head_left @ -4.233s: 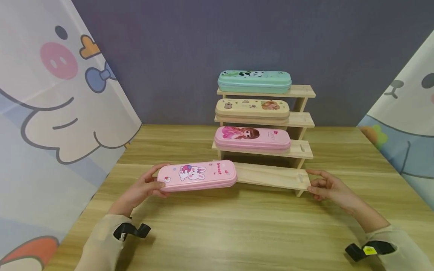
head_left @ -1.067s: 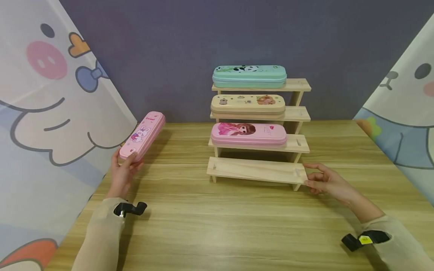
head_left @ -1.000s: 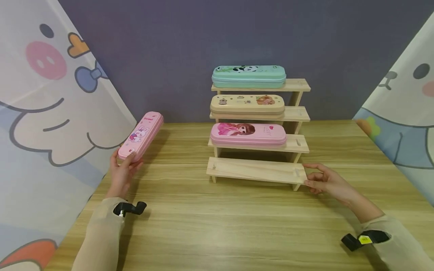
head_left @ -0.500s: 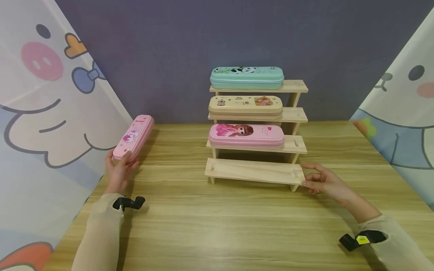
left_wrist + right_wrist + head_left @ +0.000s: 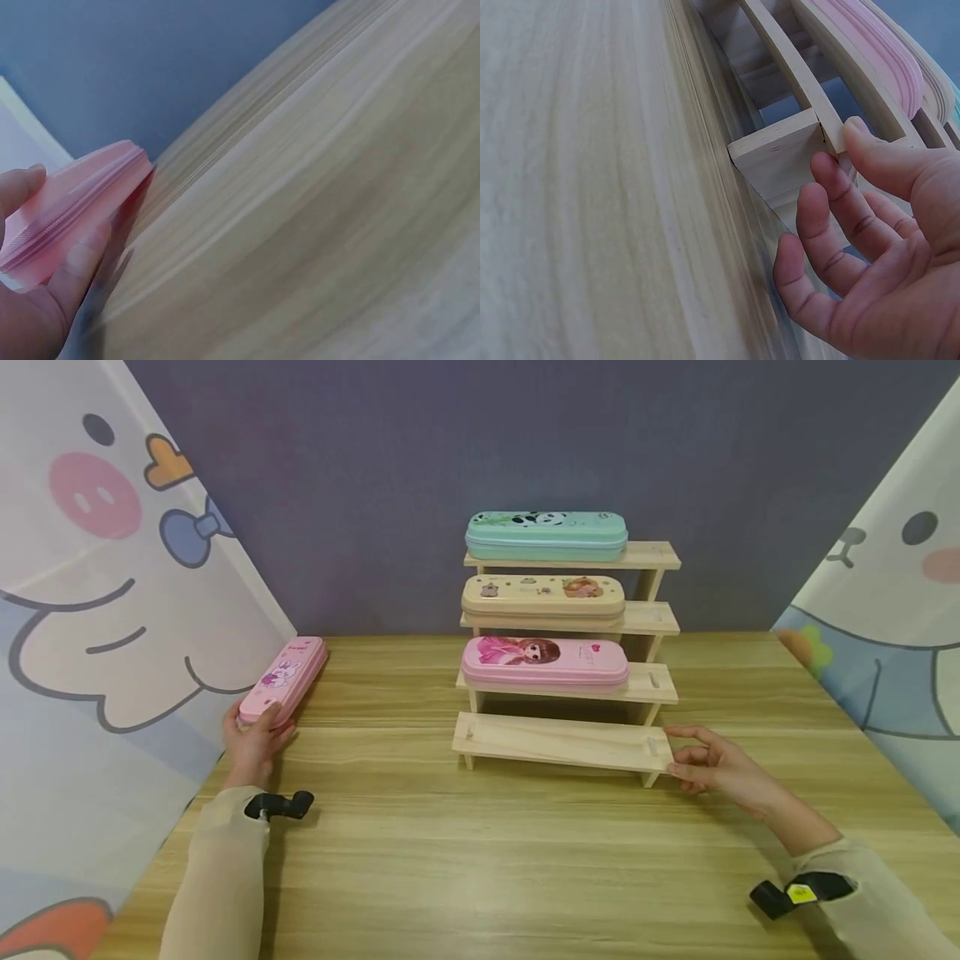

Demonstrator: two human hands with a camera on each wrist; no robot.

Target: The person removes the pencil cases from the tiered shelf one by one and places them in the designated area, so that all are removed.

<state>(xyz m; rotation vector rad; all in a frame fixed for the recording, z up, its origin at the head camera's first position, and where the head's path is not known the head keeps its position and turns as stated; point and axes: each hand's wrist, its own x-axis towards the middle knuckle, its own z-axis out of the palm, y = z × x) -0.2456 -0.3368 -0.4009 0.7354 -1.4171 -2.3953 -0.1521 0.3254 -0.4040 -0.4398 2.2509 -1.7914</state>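
My left hand (image 5: pixel 253 745) grips the near end of a pink bunny pencil case (image 5: pixel 291 675) at the table's back left. In the left wrist view the thumb and a finger lie on either side of the zipped case (image 5: pixel 67 199). Its far end is down at the tabletop by the wall; whether the near end touches is unclear. With thumb above and a finger below, my right hand (image 5: pixel 722 774) pinches the right end of the lowest shelf of a stepped wooden rack (image 5: pixel 555 739). That shelf is bare.
On the rack's upper shelves lie a pink doll-print pencil case (image 5: pixel 547 662), a cream one (image 5: pixel 543 597) and a mint panda one (image 5: pixel 546 535). A grey wall (image 5: pixel 375 502) stands behind. Printed cartoon panels (image 5: pixel 112 568) flank the wooden table (image 5: pixel 465 860).
My left hand has carried the bunny pencil case from in front of the lowest shelf to the far left, turned it to point away and lowered it. The right hand keeps its hold.
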